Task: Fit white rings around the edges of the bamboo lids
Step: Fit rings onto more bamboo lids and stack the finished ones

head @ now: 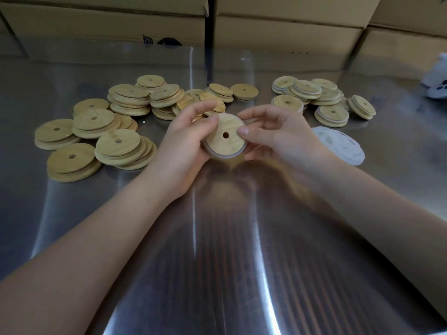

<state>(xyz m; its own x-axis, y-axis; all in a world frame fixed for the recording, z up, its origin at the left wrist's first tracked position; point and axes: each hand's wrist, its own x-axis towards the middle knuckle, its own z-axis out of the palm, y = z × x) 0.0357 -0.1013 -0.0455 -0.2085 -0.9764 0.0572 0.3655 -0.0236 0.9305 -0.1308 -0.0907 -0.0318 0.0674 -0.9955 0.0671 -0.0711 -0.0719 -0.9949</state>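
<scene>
Both hands are on one lid [223, 136], held up just over the steel table [217, 250]. The left hand [186, 146] curls round its left edge with the thumb on top by the rim. The right hand [278, 139] pinches the right edge, thumb pressing down on the rim and fingers tucked behind. The white ring [228, 156] shows along the lower edge. It looks partly seated to me, but the top half is hidden by thumbs, so I can't say how far round it goes.

My guess on handling: the lid is light, stiff, smooth wood, so it shouldn't bend but could slide under dry fingers. Holding it by the rim seems right, leaving the face free. The ring looks thin, soft and stretchy, the sort that pops off one side while you press the other, so I'd walk the thumbs round the edge.

Counts: one lid in hand and one ring on it. The bare lids [96, 131] are piled to the left, well over twenty, though they're stacked too much for an exact number. The finished lids [321, 100] to the right come to roughly ten or twelve. The loose rings [338, 146] sit in one flat heap near the right wrist, and I can't count them. Cardboard boxes [96, 22] are stacked along the back.
</scene>
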